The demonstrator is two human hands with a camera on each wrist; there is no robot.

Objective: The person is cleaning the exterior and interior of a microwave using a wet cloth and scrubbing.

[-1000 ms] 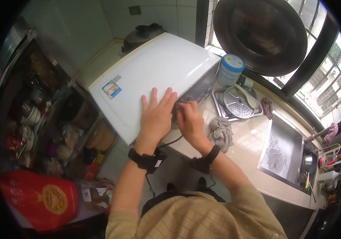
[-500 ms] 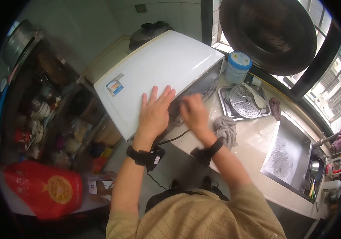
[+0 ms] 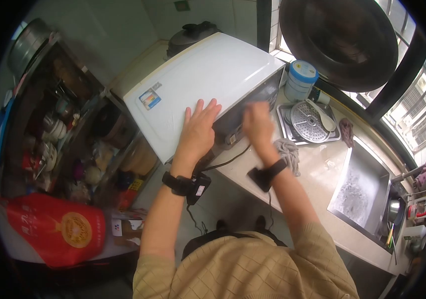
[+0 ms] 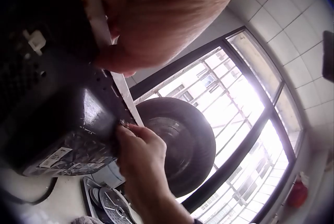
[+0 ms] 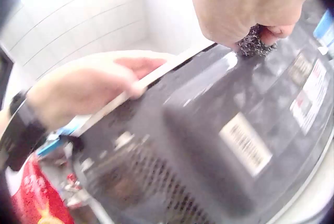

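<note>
The white microwave oven (image 3: 208, 84) takes up the left end of the desk (image 3: 317, 172), its long axis slanting from the desk's front edge back toward the window wall. Its dark panel (image 5: 219, 130) faces right, toward the sink (image 3: 360, 189) sunk in at the right end. Your left hand (image 3: 198, 130) lies flat on the white top, fingers straight and spread. It presses down just at the rim above the dark panel, with the fingertips lapping over that edge in the right wrist view. Your right hand (image 3: 257, 123) is the nearer one to the panel: it is on its upper part, toward the far end, just below the white rim and a little beyond the left fingertips. Its fingers are clenched round a steel-wool pad (image 5: 255, 41), and the pad touches the panel (how hard it bears on it you cannot tell). Along the panel there is free length on both sides of the pad, more of it back toward the front edge and down toward the vent grille and labels. At the foot of the panel the black cord (image 3: 228, 159) trails over the front edge, and a grey cloth (image 3: 287, 152) lies crumpled on the desk just beside your right wrist. A metal tray (image 3: 283, 119) and a blue-lidded tin (image 3: 300, 79) crowd the far corner by the window.
</note>
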